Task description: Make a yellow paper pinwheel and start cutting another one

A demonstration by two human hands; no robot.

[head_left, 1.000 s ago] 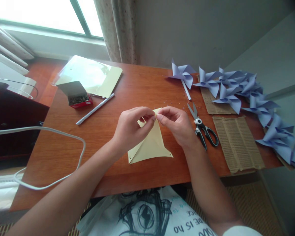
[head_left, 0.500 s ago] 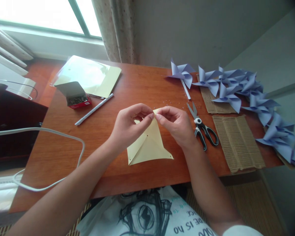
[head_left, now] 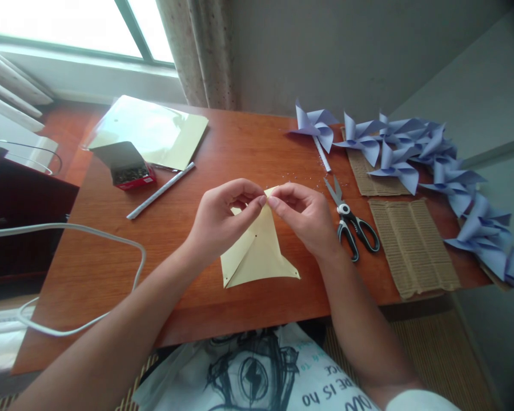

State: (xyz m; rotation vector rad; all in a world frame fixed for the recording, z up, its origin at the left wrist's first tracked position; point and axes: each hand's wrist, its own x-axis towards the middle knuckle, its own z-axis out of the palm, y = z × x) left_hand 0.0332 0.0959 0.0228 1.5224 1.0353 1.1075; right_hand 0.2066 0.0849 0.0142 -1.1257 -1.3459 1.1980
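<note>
A pale yellow paper sheet (head_left: 259,254) with diagonal cuts lies in the middle of the wooden table (head_left: 111,274). My left hand (head_left: 220,220) and my right hand (head_left: 306,217) meet above its far corner, both pinching the lifted paper flaps between thumb and fingertips. Whether a pin sits between the fingers is too small to tell. Black-handled scissors (head_left: 351,220) lie just right of my right hand.
A red box of pins (head_left: 128,165) stands open at the back left, beside yellow sheets in a clear sleeve (head_left: 149,131) and a white paper stick (head_left: 160,190). Several blue pinwheels (head_left: 415,154) and corrugated cardboard pieces (head_left: 413,245) fill the right side. A white cable (head_left: 89,234) loops at left.
Both hands have stayed pinched on the yellow paper's corner, with only slight finger movement. The view has shifted a little.
</note>
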